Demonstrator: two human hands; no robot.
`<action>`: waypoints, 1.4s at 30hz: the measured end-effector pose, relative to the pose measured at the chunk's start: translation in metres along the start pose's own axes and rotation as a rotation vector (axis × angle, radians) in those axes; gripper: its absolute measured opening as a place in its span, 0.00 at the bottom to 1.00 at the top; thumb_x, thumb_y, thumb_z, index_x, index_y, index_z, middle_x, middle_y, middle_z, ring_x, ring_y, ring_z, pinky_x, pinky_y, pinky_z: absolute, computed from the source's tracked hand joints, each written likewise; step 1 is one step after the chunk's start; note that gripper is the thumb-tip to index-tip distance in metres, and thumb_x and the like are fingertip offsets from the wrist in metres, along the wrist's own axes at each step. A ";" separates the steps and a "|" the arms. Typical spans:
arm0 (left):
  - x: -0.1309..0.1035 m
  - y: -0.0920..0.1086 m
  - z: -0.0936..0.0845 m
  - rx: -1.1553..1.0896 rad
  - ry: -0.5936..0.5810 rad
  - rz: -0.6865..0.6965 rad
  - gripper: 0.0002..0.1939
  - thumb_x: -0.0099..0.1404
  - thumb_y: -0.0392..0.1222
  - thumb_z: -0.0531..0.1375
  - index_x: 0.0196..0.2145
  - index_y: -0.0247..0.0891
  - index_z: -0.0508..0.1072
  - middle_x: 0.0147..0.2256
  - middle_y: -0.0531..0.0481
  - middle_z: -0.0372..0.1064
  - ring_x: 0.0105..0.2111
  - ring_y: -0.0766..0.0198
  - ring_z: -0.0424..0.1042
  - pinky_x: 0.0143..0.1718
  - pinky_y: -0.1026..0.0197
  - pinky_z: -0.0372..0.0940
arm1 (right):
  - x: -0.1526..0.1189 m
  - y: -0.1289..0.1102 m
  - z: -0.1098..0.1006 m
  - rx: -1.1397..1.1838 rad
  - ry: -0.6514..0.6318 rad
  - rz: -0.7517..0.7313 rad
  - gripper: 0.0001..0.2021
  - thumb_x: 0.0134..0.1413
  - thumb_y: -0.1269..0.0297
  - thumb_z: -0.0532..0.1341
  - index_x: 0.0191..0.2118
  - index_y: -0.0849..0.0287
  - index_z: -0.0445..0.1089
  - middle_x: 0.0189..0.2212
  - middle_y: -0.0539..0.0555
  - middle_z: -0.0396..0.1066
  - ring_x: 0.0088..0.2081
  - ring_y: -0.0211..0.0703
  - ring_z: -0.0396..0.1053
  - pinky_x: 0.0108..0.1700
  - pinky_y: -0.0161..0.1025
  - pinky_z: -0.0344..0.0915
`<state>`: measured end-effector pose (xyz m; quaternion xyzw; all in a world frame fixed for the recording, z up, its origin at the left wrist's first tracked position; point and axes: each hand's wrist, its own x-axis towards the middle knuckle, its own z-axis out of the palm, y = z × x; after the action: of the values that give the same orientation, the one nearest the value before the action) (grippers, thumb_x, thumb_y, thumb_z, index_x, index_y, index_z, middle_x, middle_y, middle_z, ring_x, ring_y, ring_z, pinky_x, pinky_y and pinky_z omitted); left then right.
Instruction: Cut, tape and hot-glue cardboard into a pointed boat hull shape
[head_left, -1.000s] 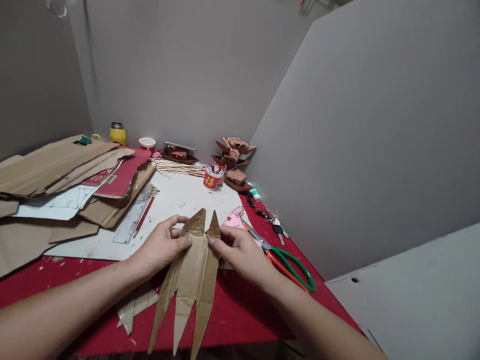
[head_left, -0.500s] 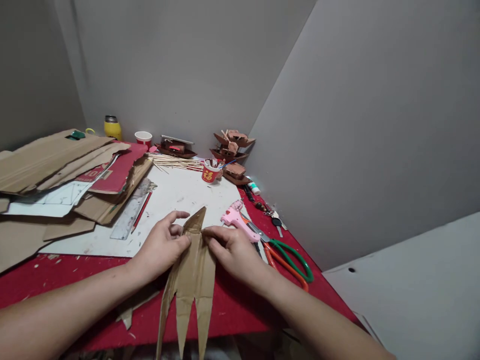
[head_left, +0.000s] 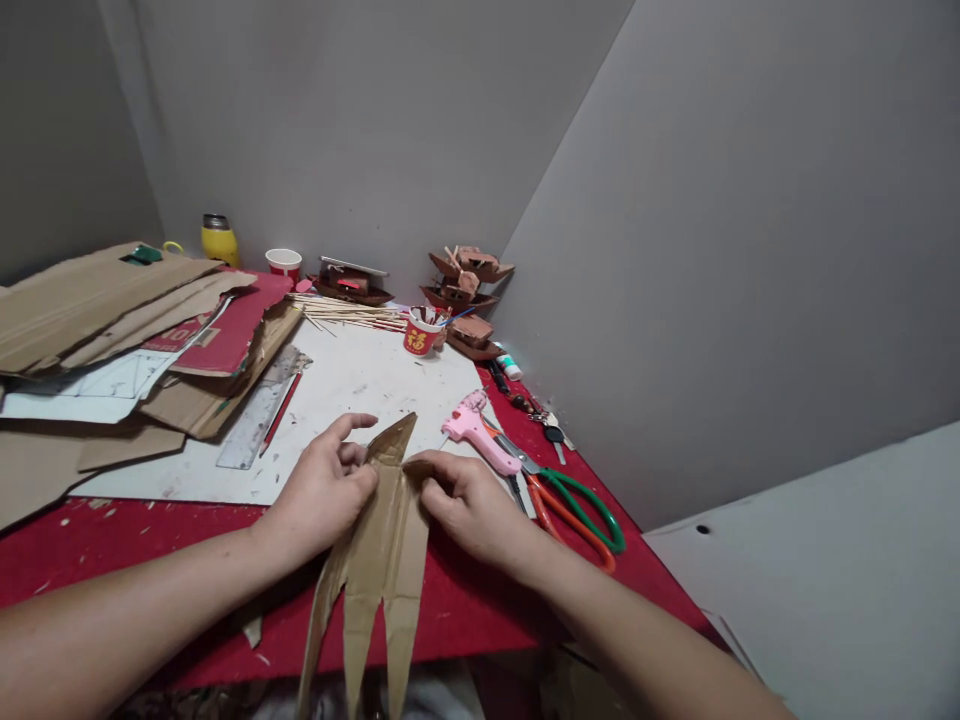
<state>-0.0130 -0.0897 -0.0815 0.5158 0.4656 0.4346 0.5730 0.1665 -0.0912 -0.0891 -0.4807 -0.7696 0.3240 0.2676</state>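
A brown cardboard cutout (head_left: 380,560) with pointed strips at both ends is held between my two hands over the near part of the table. My left hand (head_left: 324,487) grips its left edge, thumb pressed on the near face and index finger stretched out beyond it. On the opposite edge, my right hand (head_left: 470,503) pinches a flap by the upper points. One upper point leans up and to the right between the hands. The lower strips hang past the table's front edge. Most fingers of both hands are partly hidden behind the cardboard.
Right of my hands lie a pink glue gun (head_left: 480,432) and scissors (head_left: 574,510) with green and orange handles. Stacked cardboard (head_left: 97,320) covers the left side, beside a ruler (head_left: 259,412) and red pencil (head_left: 280,414). Behind are a red cup (head_left: 422,334), sticks (head_left: 349,312) and model boats (head_left: 466,280).
The view has shifted slightly, so the table's contents sit a little higher. My right hand still pinches the flap, which appears folded slightly more. My left hand keeps its hold.
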 end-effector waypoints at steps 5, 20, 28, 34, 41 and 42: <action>0.000 -0.001 0.001 0.014 0.008 -0.031 0.27 0.50 0.35 0.60 0.49 0.38 0.64 0.23 0.57 0.67 0.21 0.66 0.66 0.22 0.66 0.57 | 0.000 0.005 0.005 0.143 0.011 0.049 0.14 0.53 0.73 0.51 0.39 0.58 0.73 0.27 0.50 0.73 0.30 0.40 0.70 0.33 0.35 0.64; -0.003 -0.003 0.003 0.103 0.030 0.041 0.25 0.53 0.35 0.56 0.50 0.38 0.63 0.22 0.60 0.59 0.21 0.68 0.60 0.23 0.67 0.54 | -0.005 -0.004 0.007 0.184 -0.039 0.183 0.06 0.47 0.73 0.51 0.26 0.57 0.62 0.14 0.43 0.58 0.16 0.33 0.59 0.18 0.29 0.53; 0.000 -0.001 0.003 -0.033 -0.003 -0.020 0.24 0.51 0.35 0.58 0.48 0.39 0.63 0.25 0.57 0.65 0.25 0.64 0.67 0.26 0.65 0.59 | -0.002 -0.002 0.001 0.172 0.085 0.074 0.06 0.55 0.68 0.55 0.32 0.58 0.68 0.21 0.46 0.64 0.22 0.36 0.61 0.24 0.32 0.57; -0.003 0.005 0.005 -0.024 -0.088 0.068 0.16 0.54 0.36 0.60 0.43 0.39 0.68 0.35 0.52 0.72 0.36 0.60 0.71 0.37 0.62 0.64 | 0.001 0.000 -0.003 0.088 0.249 -0.017 0.12 0.59 0.63 0.55 0.26 0.58 0.65 0.21 0.47 0.61 0.26 0.37 0.58 0.29 0.34 0.56; 0.004 0.005 -0.003 0.089 -0.008 0.075 0.11 0.54 0.41 0.62 0.35 0.37 0.69 0.32 0.53 0.70 0.32 0.62 0.68 0.35 0.62 0.63 | -0.001 -0.003 -0.002 0.013 0.094 -0.035 0.15 0.63 0.62 0.50 0.23 0.57 0.56 0.20 0.46 0.56 0.25 0.36 0.56 0.30 0.35 0.54; 0.005 0.006 -0.004 0.082 0.018 0.073 0.12 0.54 0.42 0.63 0.36 0.38 0.68 0.31 0.54 0.69 0.32 0.63 0.68 0.34 0.63 0.63 | -0.001 -0.004 -0.003 -0.008 0.091 -0.043 0.15 0.63 0.63 0.50 0.23 0.57 0.56 0.20 0.46 0.56 0.25 0.36 0.56 0.30 0.35 0.53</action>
<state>-0.0162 -0.0830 -0.0766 0.5516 0.4691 0.4402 0.5309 0.1670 -0.0928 -0.0847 -0.4793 -0.7682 0.2927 0.3073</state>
